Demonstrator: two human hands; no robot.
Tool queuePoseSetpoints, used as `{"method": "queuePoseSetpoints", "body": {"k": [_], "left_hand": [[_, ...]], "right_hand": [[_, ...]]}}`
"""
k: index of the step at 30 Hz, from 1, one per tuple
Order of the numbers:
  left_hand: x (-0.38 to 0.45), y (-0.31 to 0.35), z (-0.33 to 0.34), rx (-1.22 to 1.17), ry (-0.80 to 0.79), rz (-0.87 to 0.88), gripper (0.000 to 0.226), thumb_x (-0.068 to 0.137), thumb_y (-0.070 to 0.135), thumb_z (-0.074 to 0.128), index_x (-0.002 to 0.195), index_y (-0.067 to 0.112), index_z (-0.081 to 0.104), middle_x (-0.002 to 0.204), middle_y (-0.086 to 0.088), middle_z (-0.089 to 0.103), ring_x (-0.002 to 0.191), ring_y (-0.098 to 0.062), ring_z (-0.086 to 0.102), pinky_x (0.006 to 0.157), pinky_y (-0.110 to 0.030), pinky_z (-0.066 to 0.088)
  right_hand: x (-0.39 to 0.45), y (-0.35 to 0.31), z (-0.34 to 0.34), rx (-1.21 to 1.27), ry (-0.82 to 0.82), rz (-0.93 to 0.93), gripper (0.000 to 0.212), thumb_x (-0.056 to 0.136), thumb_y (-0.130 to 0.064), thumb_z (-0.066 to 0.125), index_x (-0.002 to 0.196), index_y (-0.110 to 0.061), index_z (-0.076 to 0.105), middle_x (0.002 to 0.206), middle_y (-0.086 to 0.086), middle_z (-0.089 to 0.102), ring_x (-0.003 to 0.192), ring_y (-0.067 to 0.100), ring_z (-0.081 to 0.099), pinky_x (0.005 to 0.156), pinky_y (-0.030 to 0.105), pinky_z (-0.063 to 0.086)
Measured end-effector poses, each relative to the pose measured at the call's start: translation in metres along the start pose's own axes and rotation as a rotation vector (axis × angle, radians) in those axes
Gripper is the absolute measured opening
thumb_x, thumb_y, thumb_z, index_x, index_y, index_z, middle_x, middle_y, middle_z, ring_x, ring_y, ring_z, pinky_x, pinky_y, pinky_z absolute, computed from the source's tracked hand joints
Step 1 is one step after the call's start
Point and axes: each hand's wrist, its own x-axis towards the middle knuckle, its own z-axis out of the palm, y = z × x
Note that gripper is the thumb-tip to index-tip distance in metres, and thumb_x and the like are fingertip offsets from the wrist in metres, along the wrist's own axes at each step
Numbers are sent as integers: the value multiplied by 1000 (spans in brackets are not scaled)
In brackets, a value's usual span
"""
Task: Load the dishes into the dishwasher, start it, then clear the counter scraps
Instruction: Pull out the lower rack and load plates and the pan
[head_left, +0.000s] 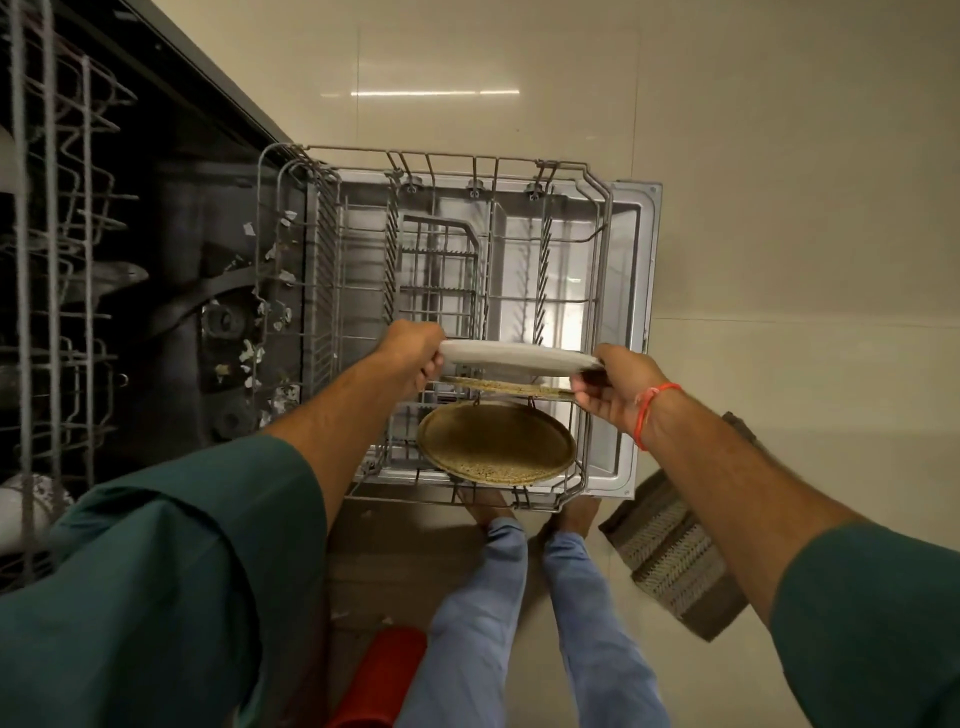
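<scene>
Pale floor tiles (779, 208) seen beyond grips; white plate (519, 357) pinched edgewise by left hand (413, 356) & right hand (610, 395), prob. for slotting into lower rack (597, 260) beside brass plate (496, 441).

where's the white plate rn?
Head view, centre: the white plate is held by its edges between the left hand and right hand, above the pulled-out lower rack, just beyond two brown plates.

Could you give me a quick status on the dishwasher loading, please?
Left hand and right hand grip white plate by opposite edges, over lower rack. Two brown plates already slotted nearest the person. Slots beyond look free.
</scene>
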Motion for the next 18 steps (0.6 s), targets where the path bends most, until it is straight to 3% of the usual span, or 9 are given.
{"method": "queuePoseSetpoints", "body": {"k": [3, 7, 14, 18], "left_hand": [[8, 6, -1, -71, 2, -9, 26, 101, 22, 44, 103, 4, 62, 63, 2, 50, 48, -7, 40, 40, -19, 31], [14, 9, -7, -97, 2, -13, 32, 99, 29, 42, 106, 5, 62, 62, 0, 53, 50, -8, 45, 43, -21, 35], [13, 2, -14, -71, -4, 28, 40, 100, 46, 52, 109, 9, 63, 82, -5, 65, 65, -12, 62, 49, -23, 52], [9, -3, -14, -52, -16, 72, 39, 101, 49, 51, 112, 13, 61, 89, -4, 65, 71, -13, 63, 56, -24, 54]], "right_hand": [[6, -2, 2, -1, -28, 0, 23, 105, -17, 44, 100, -1, 60, 79, 14, 68, 67, 19, 65, 65, 29, 56], [13, -5, 9, -17, -43, 13, 22, 106, -22, 44, 104, -7, 60, 89, 13, 71, 76, 20, 69, 70, 31, 56], [18, -5, 18, -177, -47, 2, 22, 102, -27, 52, 105, -8, 63, 95, 10, 70, 69, 18, 69, 54, 26, 51], [18, -6, 17, -211, -62, -36, 19, 101, -18, 54, 114, -8, 63, 103, 14, 69, 70, 19, 68, 48, 24, 50]]}}
